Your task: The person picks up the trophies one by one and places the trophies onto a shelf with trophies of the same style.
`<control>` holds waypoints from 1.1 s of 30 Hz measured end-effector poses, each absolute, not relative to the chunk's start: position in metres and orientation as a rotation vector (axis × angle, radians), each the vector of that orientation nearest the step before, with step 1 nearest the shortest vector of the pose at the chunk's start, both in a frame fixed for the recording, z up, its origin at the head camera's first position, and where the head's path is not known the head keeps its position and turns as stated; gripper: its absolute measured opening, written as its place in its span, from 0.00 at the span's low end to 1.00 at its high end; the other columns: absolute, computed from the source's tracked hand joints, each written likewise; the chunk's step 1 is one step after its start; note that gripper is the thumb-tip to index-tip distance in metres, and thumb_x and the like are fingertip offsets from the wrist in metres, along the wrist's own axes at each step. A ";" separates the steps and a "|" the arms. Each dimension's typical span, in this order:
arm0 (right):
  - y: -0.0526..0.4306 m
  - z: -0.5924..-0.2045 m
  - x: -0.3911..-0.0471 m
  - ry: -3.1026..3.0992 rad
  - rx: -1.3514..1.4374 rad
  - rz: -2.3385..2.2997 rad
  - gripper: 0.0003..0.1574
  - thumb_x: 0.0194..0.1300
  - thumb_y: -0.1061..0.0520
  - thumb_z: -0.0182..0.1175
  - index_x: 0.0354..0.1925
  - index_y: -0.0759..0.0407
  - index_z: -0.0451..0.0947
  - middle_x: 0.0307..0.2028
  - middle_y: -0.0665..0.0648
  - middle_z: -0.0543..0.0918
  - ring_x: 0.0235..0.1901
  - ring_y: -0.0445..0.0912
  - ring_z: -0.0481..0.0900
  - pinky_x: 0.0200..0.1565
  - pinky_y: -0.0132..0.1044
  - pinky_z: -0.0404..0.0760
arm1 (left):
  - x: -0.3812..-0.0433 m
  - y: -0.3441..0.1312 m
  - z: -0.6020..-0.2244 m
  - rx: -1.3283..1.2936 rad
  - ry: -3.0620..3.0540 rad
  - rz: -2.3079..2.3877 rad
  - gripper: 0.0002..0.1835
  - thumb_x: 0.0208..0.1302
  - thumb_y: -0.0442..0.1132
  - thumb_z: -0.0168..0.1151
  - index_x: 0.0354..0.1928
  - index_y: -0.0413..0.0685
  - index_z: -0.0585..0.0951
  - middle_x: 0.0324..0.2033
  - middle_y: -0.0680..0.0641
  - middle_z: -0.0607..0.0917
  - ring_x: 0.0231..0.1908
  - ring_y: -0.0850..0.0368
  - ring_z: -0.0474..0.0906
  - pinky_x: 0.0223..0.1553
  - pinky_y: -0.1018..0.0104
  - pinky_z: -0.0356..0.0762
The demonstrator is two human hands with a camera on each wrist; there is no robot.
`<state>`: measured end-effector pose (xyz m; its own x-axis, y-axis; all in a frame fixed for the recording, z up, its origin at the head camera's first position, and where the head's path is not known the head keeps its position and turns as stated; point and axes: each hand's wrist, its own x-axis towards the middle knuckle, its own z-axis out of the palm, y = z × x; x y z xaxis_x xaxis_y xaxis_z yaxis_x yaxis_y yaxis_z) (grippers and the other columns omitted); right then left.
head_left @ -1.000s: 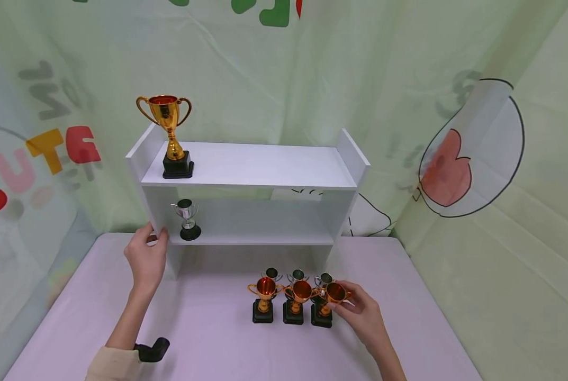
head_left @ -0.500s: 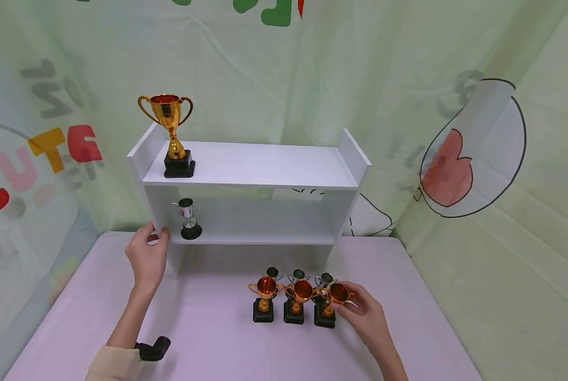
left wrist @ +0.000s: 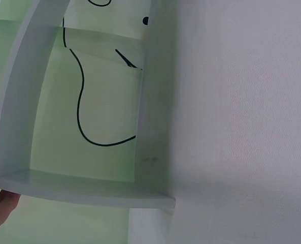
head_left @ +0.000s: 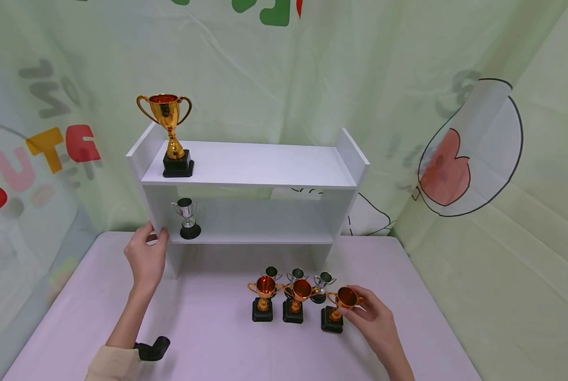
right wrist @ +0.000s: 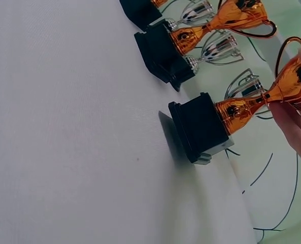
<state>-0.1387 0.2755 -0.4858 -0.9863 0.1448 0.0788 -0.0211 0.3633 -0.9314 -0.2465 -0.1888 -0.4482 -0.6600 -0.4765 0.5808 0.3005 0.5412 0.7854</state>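
Observation:
My right hand pinches a small gold trophy by its cup. In the right wrist view its black base stands tilted, with a shadow gap under one side. Two more gold trophies, the left one and the middle one, stand to its left. Behind this row are silver trophies, the rightmost silver trophy now showing fully beside the held one. On the left, my left hand grips the side panel of the white shelf; only its fingers show in the left wrist view.
A large gold trophy stands at the left of the top shelf. Below it, a silver trophy with a round black base stands on the middle shelf. The table has a pale cloth, and printed curtains hang behind and at the sides.
My right hand has taken the rightmost gold trophy out of its row, rightward and toward me, uncovering the silver one behind. The left hand stays on the shelf panel.

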 end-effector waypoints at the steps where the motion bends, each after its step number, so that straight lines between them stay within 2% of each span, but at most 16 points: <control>1: 0.276 -0.485 -0.138 -2.474 -0.114 1.685 0.37 0.58 0.58 0.77 0.64 0.58 0.76 0.61 0.62 0.80 0.52 0.37 0.83 0.49 0.28 0.84 | -0.246 -0.189 -0.448 0.142 -1.958 -1.198 0.13 0.66 0.29 0.62 0.51 0.36 0.87 0.42 0.34 0.88 0.31 0.82 0.73 0.33 0.92 0.68; 3: 0.276 -0.483 -0.135 -2.488 -0.113 1.665 0.37 0.58 0.57 0.77 0.64 0.58 0.76 0.62 0.62 0.80 0.54 0.41 0.84 0.49 0.29 0.84 | -0.246 -0.189 -0.449 0.142 -1.957 -1.196 0.13 0.67 0.29 0.62 0.50 0.37 0.87 0.42 0.34 0.88 0.31 0.82 0.73 0.33 0.92 0.67; 6: 0.277 -0.479 -0.131 -2.511 -0.093 1.617 0.37 0.58 0.58 0.77 0.64 0.57 0.76 0.61 0.61 0.81 0.53 0.41 0.84 0.50 0.27 0.84 | -0.246 -0.189 -0.448 0.141 -1.957 -1.195 0.13 0.67 0.29 0.62 0.51 0.37 0.87 0.42 0.34 0.88 0.31 0.82 0.73 0.33 0.92 0.67; 13: 0.273 -0.462 -0.122 -2.514 0.019 1.558 0.34 0.58 0.61 0.76 0.62 0.59 0.78 0.58 0.62 0.82 0.47 0.32 0.83 0.48 0.24 0.82 | -0.246 -0.189 -0.448 0.126 -1.950 -1.191 0.12 0.67 0.29 0.63 0.50 0.36 0.87 0.41 0.34 0.88 0.31 0.80 0.73 0.32 0.92 0.67; 16: 0.270 -0.455 -0.119 -2.503 0.098 1.532 0.33 0.57 0.63 0.76 0.61 0.59 0.79 0.57 0.62 0.83 0.46 0.33 0.83 0.47 0.24 0.83 | -0.247 -0.189 -0.448 0.115 -1.941 -1.190 0.12 0.67 0.29 0.63 0.50 0.37 0.87 0.41 0.34 0.88 0.31 0.81 0.73 0.33 0.91 0.67; 25: 0.261 -0.436 -0.116 -2.480 0.343 1.467 0.33 0.56 0.64 0.76 0.60 0.58 0.80 0.53 0.49 0.85 0.46 0.35 0.84 0.47 0.28 0.85 | -0.248 -0.190 -0.449 0.120 -1.942 -1.192 0.12 0.66 0.29 0.63 0.49 0.36 0.87 0.41 0.34 0.88 0.31 0.80 0.73 0.32 0.91 0.67; 28: 0.258 -0.428 -0.116 -2.494 0.364 1.456 0.32 0.57 0.63 0.76 0.60 0.56 0.80 0.53 0.52 0.85 0.46 0.35 0.85 0.47 0.28 0.85 | -0.248 -0.190 -0.448 0.124 -1.947 -1.191 0.12 0.66 0.29 0.63 0.49 0.36 0.87 0.41 0.34 0.88 0.31 0.77 0.74 0.32 0.91 0.67; 33: 0.251 -0.416 -0.117 -2.499 0.419 1.451 0.33 0.56 0.63 0.77 0.60 0.57 0.80 0.52 0.55 0.86 0.45 0.37 0.85 0.47 0.28 0.85 | -0.247 -0.190 -0.448 0.133 -1.954 -1.196 0.12 0.66 0.29 0.63 0.50 0.36 0.87 0.42 0.34 0.88 0.31 0.75 0.74 0.32 0.92 0.67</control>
